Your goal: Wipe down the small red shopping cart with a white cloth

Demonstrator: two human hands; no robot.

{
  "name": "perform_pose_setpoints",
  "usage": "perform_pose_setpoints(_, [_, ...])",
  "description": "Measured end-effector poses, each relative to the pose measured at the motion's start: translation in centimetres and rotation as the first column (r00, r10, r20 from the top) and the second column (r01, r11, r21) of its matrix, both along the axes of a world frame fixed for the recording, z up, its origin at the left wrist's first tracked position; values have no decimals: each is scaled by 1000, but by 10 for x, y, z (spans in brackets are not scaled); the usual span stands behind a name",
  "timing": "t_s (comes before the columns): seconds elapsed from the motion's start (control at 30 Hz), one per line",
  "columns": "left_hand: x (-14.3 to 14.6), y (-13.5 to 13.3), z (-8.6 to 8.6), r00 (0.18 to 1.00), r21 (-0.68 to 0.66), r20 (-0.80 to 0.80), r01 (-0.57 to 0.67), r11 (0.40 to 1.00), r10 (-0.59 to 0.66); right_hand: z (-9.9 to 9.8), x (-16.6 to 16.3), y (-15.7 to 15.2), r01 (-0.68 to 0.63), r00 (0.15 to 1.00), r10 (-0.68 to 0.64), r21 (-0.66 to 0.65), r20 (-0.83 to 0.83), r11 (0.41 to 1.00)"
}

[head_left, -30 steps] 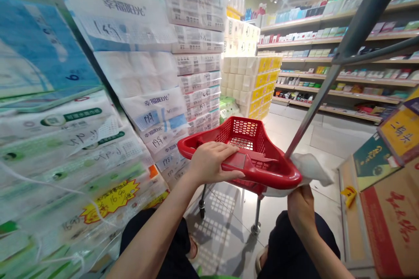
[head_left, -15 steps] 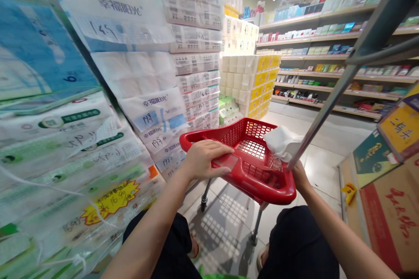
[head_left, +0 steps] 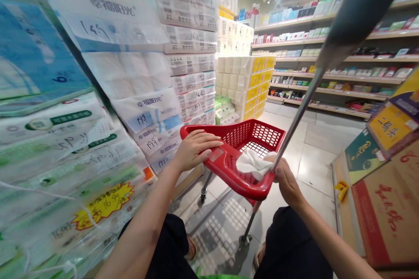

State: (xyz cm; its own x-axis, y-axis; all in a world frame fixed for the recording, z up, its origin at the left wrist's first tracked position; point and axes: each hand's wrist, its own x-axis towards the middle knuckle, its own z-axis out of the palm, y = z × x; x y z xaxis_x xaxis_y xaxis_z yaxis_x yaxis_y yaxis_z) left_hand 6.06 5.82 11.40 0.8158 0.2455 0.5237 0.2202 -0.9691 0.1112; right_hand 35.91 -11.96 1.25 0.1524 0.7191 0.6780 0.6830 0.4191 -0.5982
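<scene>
A red plastic shopping cart [head_left: 244,185] with a latticed basket stands between my knees on metal legs with casters. My left hand [head_left: 196,148] holds its near left rim, fingers and thumb laid over the top beside a small clear label plate. At the near right corner, my right hand [head_left: 288,183] grips a crumpled white cloth [head_left: 253,163] that lies against the inside of the rim. A metal pole [head_left: 301,115] with a dark upper part rises from that corner towards the camera and crosses in front of my right fingers, hiding part of them.
Tall stacks of wrapped tissue packs [head_left: 144,104] stand close on the left, with yellow-and-white packs [head_left: 260,80] beyond. Cardboard boxes [head_left: 386,209] line the right side. Stocked shelves [head_left: 314,63] run along the back above a tiled floor [head_left: 307,161].
My right hand has moved left with the cloth, bringing it down from the right edge onto the inner rim. The cart has turned slightly, and the pole has shifted left in view.
</scene>
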Motion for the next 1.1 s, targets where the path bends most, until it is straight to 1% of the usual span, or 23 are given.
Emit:
perform_pose_setpoints(0.07, [-5,-4,-3,993,-1,70,-93,996,93,-2,-3,5,-8,992,7,5,124,1000])
perform_pose_setpoints(0.13, [-7,-17,-8,972,-16,183,-148,989,148,-1,-9,11,-13,979,12,5,205,1000])
perform_pose_setpoints(0.2, [-4,-37,-14,954,-29,270,-124,992,128,1,-20,18,-14,967,12,5,253,1000])
perform_pose_setpoints(0.23, [-2,-48,-16,954,-39,280,-100,994,107,2,-27,21,-14,961,13,1,275,1000])
perform_pose_setpoints(0.27, [1,-58,-18,966,-38,247,-66,997,73,4,-35,24,-12,955,14,-6,296,1000])
perform_pose_setpoints(0.33, [4,-72,-19,977,-48,175,-113,992,120,6,-48,31,-9,942,16,-24,335,1000])
perform_pose_setpoints(0.4, [2,-76,-18,974,-52,129,-179,982,185,6,-56,37,-18,931,32,-44,365,999])
perform_pose_setpoints(0.47, [-6,-70,-17,976,-56,108,-186,981,192,0,-54,42,-26,922,43,-51,385,998])
perform_pose_setpoints(0.57, [-21,-55,-16,987,-70,81,-133,989,138,-18,-32,49,33,907,-14,-38,421,999])
perform_pose_setpoints(0.67, [-32,-42,-16,992,-86,80,-92,992,99,-40,6,53,132,876,-104,-28,470,991])
perform_pose_setpoints(0.77, [-37,-33,-16,992,-110,84,-85,990,94,-54,45,53,187,837,-136,-43,529,981])
perform_pose_setpoints(0.87, [-40,-26,-16,987,-147,101,-108,983,124,-57,74,49,221,809,-151,-56,569,974])
perform_pose_setpoints(0.97, [-45,-22,-14,986,-190,100,-109,976,130,-55,93,44,227,794,-147,-63,589,972])
perform_pose_setpoints(1.03, [-49,-21,-12,987,-186,93,-112,976,131,-51,97,41,219,789,-137,-67,599,973])
perform_pose_setpoints(1.1, [-50,-23,-9,985,-136,70,-149,979,160,-46,92,41,213,786,-128,-70,605,975])
